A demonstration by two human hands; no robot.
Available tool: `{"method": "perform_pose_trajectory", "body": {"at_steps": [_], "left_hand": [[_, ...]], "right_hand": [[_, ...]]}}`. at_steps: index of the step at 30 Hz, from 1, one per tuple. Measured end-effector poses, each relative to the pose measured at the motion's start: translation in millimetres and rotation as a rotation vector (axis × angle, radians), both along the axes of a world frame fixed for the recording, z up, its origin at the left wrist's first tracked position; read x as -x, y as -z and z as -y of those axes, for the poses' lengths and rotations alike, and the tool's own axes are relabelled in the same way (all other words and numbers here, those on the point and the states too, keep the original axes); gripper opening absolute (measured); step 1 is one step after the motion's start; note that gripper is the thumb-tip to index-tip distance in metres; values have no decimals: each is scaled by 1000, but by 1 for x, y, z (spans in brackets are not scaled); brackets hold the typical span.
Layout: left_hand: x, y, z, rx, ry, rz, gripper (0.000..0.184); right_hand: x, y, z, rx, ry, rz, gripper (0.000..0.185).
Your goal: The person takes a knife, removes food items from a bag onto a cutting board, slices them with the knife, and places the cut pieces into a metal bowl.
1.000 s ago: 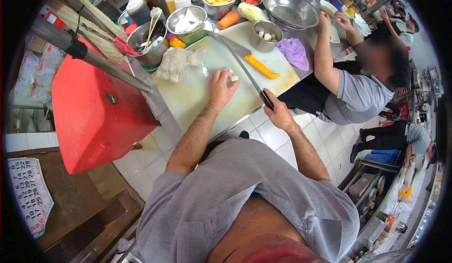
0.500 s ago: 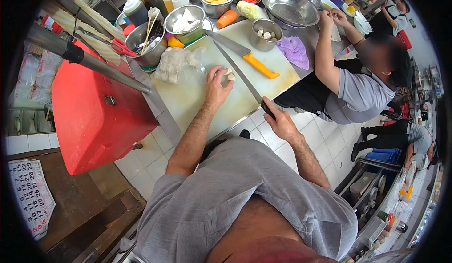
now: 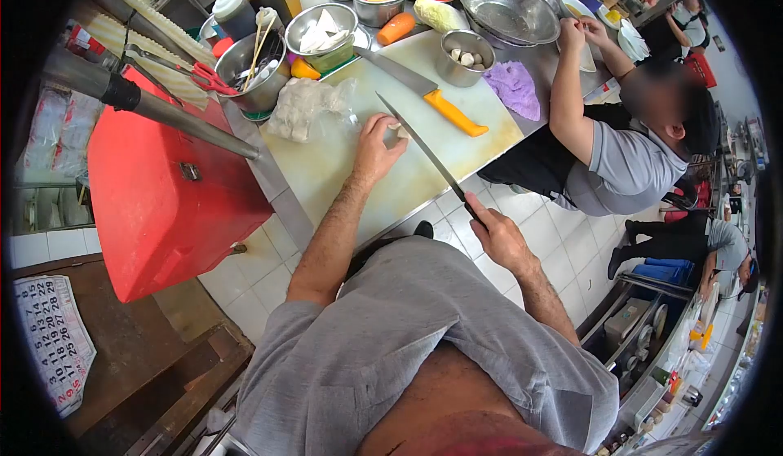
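Note:
On the white cutting board [image 3: 326, 199], my left hand [image 3: 377, 148] has its fingertips closed on a small pale mushroom [image 3: 398, 130]. My right hand [image 3: 502, 232] grips the black handle of a long, narrow knife [image 3: 428, 152]. Its blade slants up and left across the board, right beside the mushroom and my left fingertips. A wider knife with a yellow handle [image 3: 457, 113] lies on the board beyond. Past it stands a metal bowl [image 3: 465, 74] of pale mushroom pieces. A clear plastic bag [image 3: 306, 112] of whitish contents rests left of my left hand.
A purple cloth [image 3: 514, 90] lies by the board's right edge. Behind are a bowl of white pieces [image 3: 322, 46], a carrot [image 3: 396, 28], a cabbage [image 3: 438, 15] and a large metal basin [image 3: 506, 36]. A co-worker [image 3: 628, 158] stands close at right; a red bin [image 3: 155, 203] is left.
My right hand has moved slightly right and away from the table, drawing the knife with it. The blade is now closer to the mushroom. My left hand has stayed nearly in place.

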State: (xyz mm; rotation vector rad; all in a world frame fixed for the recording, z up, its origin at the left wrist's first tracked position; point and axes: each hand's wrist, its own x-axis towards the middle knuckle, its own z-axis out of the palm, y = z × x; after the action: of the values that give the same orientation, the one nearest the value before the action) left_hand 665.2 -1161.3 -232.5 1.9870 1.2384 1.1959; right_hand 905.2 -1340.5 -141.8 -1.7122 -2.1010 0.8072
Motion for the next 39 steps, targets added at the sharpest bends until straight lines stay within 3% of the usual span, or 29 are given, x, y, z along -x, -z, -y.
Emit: {"method": "perform_pose_trajectory", "body": {"at_steps": [23,35,39], "left_hand": [[2,9,-7,42,-13,-76,44],[-8,7,-3,-56,-37,-178,50],[-9,5,-4,8,-23,-178,52]], "right_hand": [[32,38,-48,181,96,52,61],[40,19,-40,338,62,106,67],[48,30,-65,229,47,19,69]]}}
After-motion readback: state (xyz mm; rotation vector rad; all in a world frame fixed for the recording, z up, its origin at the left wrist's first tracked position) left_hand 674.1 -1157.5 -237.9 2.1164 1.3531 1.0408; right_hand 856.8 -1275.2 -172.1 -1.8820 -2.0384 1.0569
